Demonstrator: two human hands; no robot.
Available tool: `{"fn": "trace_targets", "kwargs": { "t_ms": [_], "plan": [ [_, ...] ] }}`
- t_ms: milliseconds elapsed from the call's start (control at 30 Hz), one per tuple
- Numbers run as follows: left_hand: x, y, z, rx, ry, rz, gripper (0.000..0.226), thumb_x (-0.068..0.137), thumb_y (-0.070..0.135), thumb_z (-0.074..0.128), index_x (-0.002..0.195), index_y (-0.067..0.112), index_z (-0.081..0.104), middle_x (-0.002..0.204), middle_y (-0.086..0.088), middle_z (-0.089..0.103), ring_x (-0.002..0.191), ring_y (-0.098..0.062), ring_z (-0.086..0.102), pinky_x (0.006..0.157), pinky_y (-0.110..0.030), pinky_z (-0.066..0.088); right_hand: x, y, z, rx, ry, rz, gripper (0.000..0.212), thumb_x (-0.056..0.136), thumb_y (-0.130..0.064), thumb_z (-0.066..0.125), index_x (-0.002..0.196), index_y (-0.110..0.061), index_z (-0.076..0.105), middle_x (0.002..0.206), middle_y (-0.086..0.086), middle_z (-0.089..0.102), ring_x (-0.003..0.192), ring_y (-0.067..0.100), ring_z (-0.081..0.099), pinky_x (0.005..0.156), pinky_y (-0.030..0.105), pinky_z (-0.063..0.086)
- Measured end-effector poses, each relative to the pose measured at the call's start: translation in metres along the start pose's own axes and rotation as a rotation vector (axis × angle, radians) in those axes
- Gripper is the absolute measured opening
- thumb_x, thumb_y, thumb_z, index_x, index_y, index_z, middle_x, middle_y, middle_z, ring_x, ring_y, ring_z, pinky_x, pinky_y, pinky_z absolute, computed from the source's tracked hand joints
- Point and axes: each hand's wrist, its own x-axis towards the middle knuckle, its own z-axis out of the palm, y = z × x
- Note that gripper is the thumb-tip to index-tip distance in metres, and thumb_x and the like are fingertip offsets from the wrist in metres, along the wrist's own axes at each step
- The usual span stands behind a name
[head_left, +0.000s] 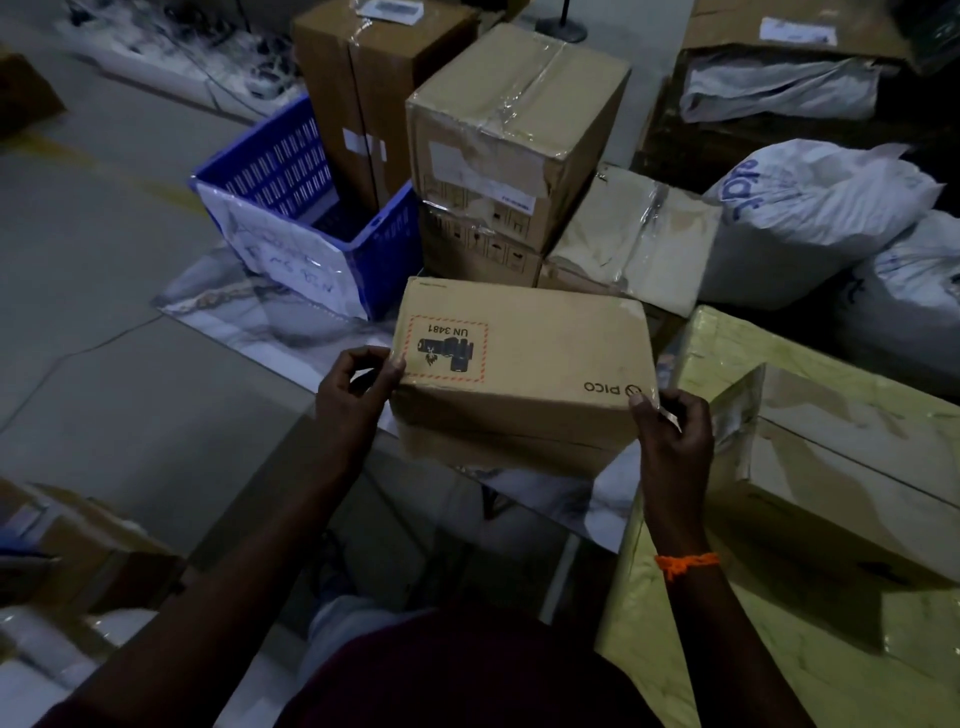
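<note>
hands at the near corners of a brown cardboard pico box (524, 364)

left hand (358, 384) sets its thumb on the left corner, fingers curled; whether they hold anything, i cannot tell. right hand (670, 431) pinches a strip of clear tape (669, 414) at the right corner. the box lies on a white marbled slab (291, 332), just before a blue slatted plastic basket (291, 156) and stacked brown taped cartons (514, 130).

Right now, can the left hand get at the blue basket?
Probably yes: the blue basket stands just beyond the left hand, nothing between them. But its grip is on the PICO box corner, while the right hand pinches tape.
</note>
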Motion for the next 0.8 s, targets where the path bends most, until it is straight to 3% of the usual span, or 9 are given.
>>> {"fn": "trace_targets", "kwargs": {
  "t_ms": [100,233,333,467,533,633,700,800],
  "plan": [
    [-0.002,-0.007,0.002,0.028,0.024,0.02,0.029,0.091,0.032,0.071,0.114,0.014,0.067,0.115,0.001,0.072,0.11,-0.015,0.07,0.096,-0.044,0.058,-0.001,0.004,-0.002,-0.014,-0.008,-0.008,0.027,0.093,-0.02,0.077,0.114,-0.015,0.061,0.118,0.007,0.069,0.105,0.006,0.069,0.085,0.02,0.057],
    [0.003,-0.006,0.004,0.178,0.048,0.106,0.032,0.095,0.024,0.072,0.124,0.014,0.063,0.123,0.001,0.069,0.115,-0.011,0.066,0.099,-0.039,0.057,-0.002,-0.002,0.0,-0.136,0.02,-0.082,0.027,0.093,-0.019,0.076,0.114,-0.02,0.06,0.114,-0.003,0.066,0.107,0.01,0.064,0.091,0.028,0.056],
    [0.01,0.001,0.008,0.492,0.052,0.427,0.036,0.097,0.019,0.067,0.131,0.011,0.059,0.131,-0.008,0.063,0.121,-0.014,0.059,0.098,-0.035,0.053,-0.001,-0.012,0.008,-0.356,0.029,-0.368,0.032,0.091,-0.01,0.074,0.12,-0.009,0.062,0.122,0.002,0.059,0.117,0.014,0.055,0.099,0.022,0.046],
    [0.013,0.025,0.035,0.692,-0.245,0.608,0.046,0.097,0.018,0.065,0.141,0.013,0.055,0.147,-0.008,0.051,0.132,-0.018,0.052,0.103,-0.035,0.052,0.008,-0.022,0.039,-0.52,-0.2,-0.618,0.031,0.094,-0.013,0.068,0.124,-0.006,0.066,0.134,0.016,0.06,0.132,0.032,0.052,0.107,0.052,0.047],
    [0.016,0.03,0.054,0.824,-0.419,0.606,0.054,0.101,0.03,0.058,0.151,0.014,0.046,0.159,-0.008,0.041,0.148,-0.023,0.035,0.118,-0.04,0.034,0.012,-0.025,0.06,-0.637,-0.366,-0.672,0.043,0.097,-0.026,0.061,0.135,-0.007,0.062,0.144,0.019,0.057,0.137,0.036,0.049,0.111,0.053,0.043],
    [0.023,0.026,0.073,1.101,-0.562,0.541,0.067,0.103,0.053,0.027,0.16,0.018,0.031,0.169,-0.003,0.023,0.157,-0.022,0.015,0.126,-0.046,0.013,0.017,-0.026,0.08,-0.861,-0.531,-0.687,0.056,0.104,-0.042,0.035,0.148,-0.014,0.053,0.157,0.015,0.048,0.146,0.035,0.043,0.115,0.057,0.038],
    [0.026,0.02,0.074,1.191,-0.574,0.551,0.074,0.099,0.057,0.012,0.161,0.022,0.031,0.17,-0.001,0.02,0.157,-0.022,0.014,0.125,-0.047,0.011,0.018,-0.023,0.082,-0.902,-0.548,-0.689,0.059,0.104,-0.044,0.027,0.149,-0.017,0.054,0.158,0.01,0.047,0.148,0.033,0.041,0.117,0.058,0.035],
    [0.029,0.018,0.073,1.206,-0.593,0.558,0.076,0.096,0.058,0.01,0.16,0.022,0.033,0.169,-0.001,0.022,0.157,-0.023,0.016,0.124,-0.047,0.015,0.018,-0.021,0.082,-0.918,-0.546,-0.677,0.056,0.105,-0.042,0.028,0.148,-0.019,0.055,0.158,0.008,0.048,0.149,0.031,0.04,0.119,0.054,0.029]
  ]
}}
